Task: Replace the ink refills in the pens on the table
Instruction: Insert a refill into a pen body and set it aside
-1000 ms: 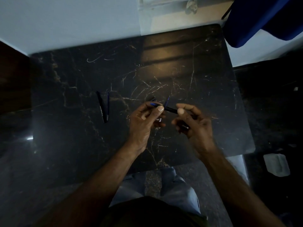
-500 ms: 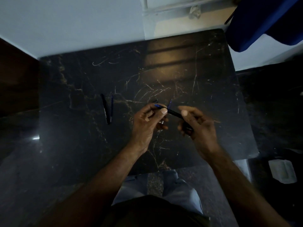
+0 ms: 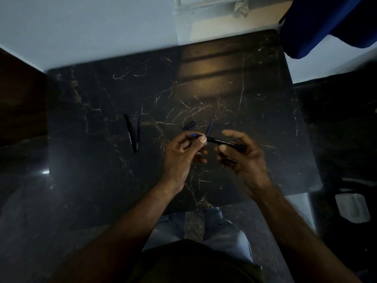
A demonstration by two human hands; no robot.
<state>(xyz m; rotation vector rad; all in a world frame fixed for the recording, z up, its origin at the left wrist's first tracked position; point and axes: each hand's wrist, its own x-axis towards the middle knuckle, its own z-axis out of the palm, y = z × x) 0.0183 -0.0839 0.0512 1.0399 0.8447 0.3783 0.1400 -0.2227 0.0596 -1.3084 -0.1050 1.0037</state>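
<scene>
Over the black marble table (image 3: 102, 99), the right hand (image 3: 244, 160) holds a black pen barrel (image 3: 225, 143) printed with pale lettering, the barrel lying nearly level across its fingers with the thumb tip pressed against the underside and the index finger arched loosely above without clearly touching it. The left hand (image 3: 183, 154) has its thumb and index finger pinched closed on a thin blue refill (image 3: 194, 135), whose near end meets the open end of the barrel right at the left thumbnail; whether the refill is partly inside the barrel cannot be told. Just beyond the left fingertips, a short dark pen cap (image 3: 189, 125) rests on the marble, and a second blue refill (image 3: 209, 128) lies angled on the table just past the gap between the two hands, its lower end hidden behind the barrel. Well to the left of the left hand, apart from both hands, a second black pen (image 3: 130, 133) lies on the table with another thin blue refill (image 3: 138, 131) just beside it, nearly parallel and on the side nearer the hands. A blue cloth (image 3: 326, 23) hangs at the far right corner of the table, far beyond the right fingers.
</scene>
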